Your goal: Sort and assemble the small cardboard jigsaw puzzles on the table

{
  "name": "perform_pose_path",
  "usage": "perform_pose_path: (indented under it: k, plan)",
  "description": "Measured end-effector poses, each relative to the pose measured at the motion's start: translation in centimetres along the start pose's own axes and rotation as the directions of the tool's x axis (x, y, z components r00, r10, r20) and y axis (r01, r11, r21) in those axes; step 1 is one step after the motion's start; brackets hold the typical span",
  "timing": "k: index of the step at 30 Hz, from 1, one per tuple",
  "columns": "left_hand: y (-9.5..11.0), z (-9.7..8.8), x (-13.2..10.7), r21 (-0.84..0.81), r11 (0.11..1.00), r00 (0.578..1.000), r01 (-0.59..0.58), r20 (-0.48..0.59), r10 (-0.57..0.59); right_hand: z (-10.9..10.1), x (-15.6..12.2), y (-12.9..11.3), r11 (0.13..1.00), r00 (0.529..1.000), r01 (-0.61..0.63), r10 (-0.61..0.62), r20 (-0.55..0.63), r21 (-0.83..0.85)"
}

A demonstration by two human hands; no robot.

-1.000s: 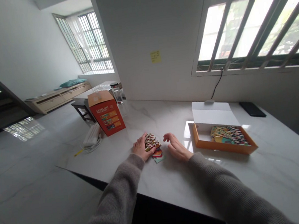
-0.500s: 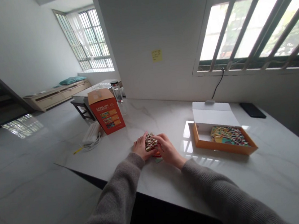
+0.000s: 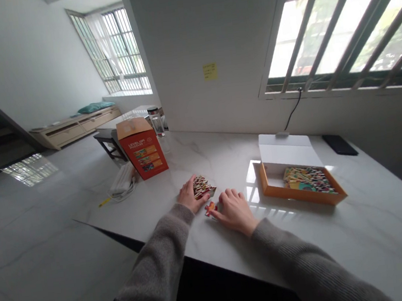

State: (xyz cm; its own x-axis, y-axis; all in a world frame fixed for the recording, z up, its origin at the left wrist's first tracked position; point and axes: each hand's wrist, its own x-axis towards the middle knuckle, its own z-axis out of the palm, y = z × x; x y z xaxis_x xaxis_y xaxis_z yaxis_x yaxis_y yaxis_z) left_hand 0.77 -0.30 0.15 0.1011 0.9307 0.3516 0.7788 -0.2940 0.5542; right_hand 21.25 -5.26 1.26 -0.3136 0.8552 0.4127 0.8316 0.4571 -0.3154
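Note:
A small stack of jigsaw puzzle pieces [image 3: 201, 187] with a busy multicoloured print lies on the white marble table [image 3: 202, 157]. My left hand [image 3: 191, 195] rests against its left side, fingers on the pieces. Nearer me, a loose red and orange jigsaw piece [image 3: 211, 210] lies flat by my right hand [image 3: 234, 211], whose fingers spread on the table with the thumb side touching that piece. Both grey knit sleeves enter from the bottom. Anything under the stack is hidden.
To the right stands an orange tray [image 3: 271, 188] holding several puzzle pieces, with a white lid [image 3: 285, 152] behind it. Farther left are an orange puzzle box [image 3: 143, 150], a glass bottle [image 3: 156, 122] and a white folded item [image 3: 122, 180]. A dark phone [image 3: 339, 145] lies at the back right.
My right hand has moved away from the stack, back towards me and to the right. The two hands are now apart, and the loose piece shows beside the right hand.

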Motion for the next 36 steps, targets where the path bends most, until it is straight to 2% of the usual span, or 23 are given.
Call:
perform_pose_path:
  k: [4, 7, 9, 13, 15, 18, 19, 23, 24, 29, 32, 36]
  plan:
    - [-0.1, 0.1, 0.0, -0.012, 1.0, 0.999, -0.029, -0.032, 0.029, 0.4, 0.0, -1.8, 1.0, 0.994, 0.0, 0.001, 0.114, -0.011]
    - [-0.4, 0.2, 0.0, -0.005, 0.999, 0.998, -0.048, -0.04, 0.048, -0.1, 0.1, -1.4, 0.997, 0.98, -0.014, -0.001, 0.198, 0.076]
    - [-0.5, 0.2, 0.0, -0.001, 0.998, 0.998, -0.062, -0.032, 0.062, -0.7, -0.1, -0.6, 0.981, 0.975, -0.011, -0.032, 0.218, 0.195]
    - [-0.6, -0.1, 0.0, -0.002, 0.997, 0.997, -0.072, 0.011, 0.072, -1.9, -0.4, 0.9, 0.848, 0.961, 0.023, -0.165, 0.222, 0.53]
    - [-0.4, -0.4, -0.1, 0.01, 0.997, 0.995, -0.077, 0.057, 0.076, -2.0, -0.3, 1.2, 0.767, 0.975, -0.013, -0.131, 0.177, 0.642]
    - [0.0, -0.6, -0.3, 0.03, 0.994, 0.985, -0.105, 0.137, 0.1, -1.4, 0.2, 1.3, 0.667, 0.997, -0.063, 0.005, 0.08, 0.742]
    - [0.1, -0.6, -0.4, 0.032, 0.992, 0.98, -0.121, 0.163, 0.114, -1.1, 0.3, 1.3, 0.668, 0.998, -0.06, 0.038, 0.046, 0.742]
    - [0.1, -0.4, -0.6, 0.016, 0.982, 0.955, -0.19, 0.234, 0.181, -0.2, 0.6, 1.2, 0.808, 0.992, -0.029, 0.098, -0.085, 0.588]
    - [0.1, -0.3, -0.6, 0.011, 0.98, 0.951, -0.201, 0.241, 0.192, 0.0, 0.5, 1.2, 0.82, 0.99, -0.032, 0.105, -0.095, 0.572]
    - [1.1, 0.3, -0.8, 0.014, 0.979, 0.962, -0.203, 0.191, 0.196, 0.7, -0.3, 0.4, 0.736, 0.995, -0.083, 0.097, 0.018, 0.672]
    - [2.3, 1.1, -0.8, 0.013, 0.976, 0.963, -0.216, 0.17, 0.211, 0.4, -0.9, 0.4, 0.771, 0.999, -0.05, 0.041, 0.03, 0.634]
    - [4.1, 3.1, -0.3, -0.09, 0.944, 0.923, -0.318, 0.197, 0.33, -1.4, -1.8, 2.1, 0.811, 0.998, -0.03, -0.012, 0.068, 0.584]
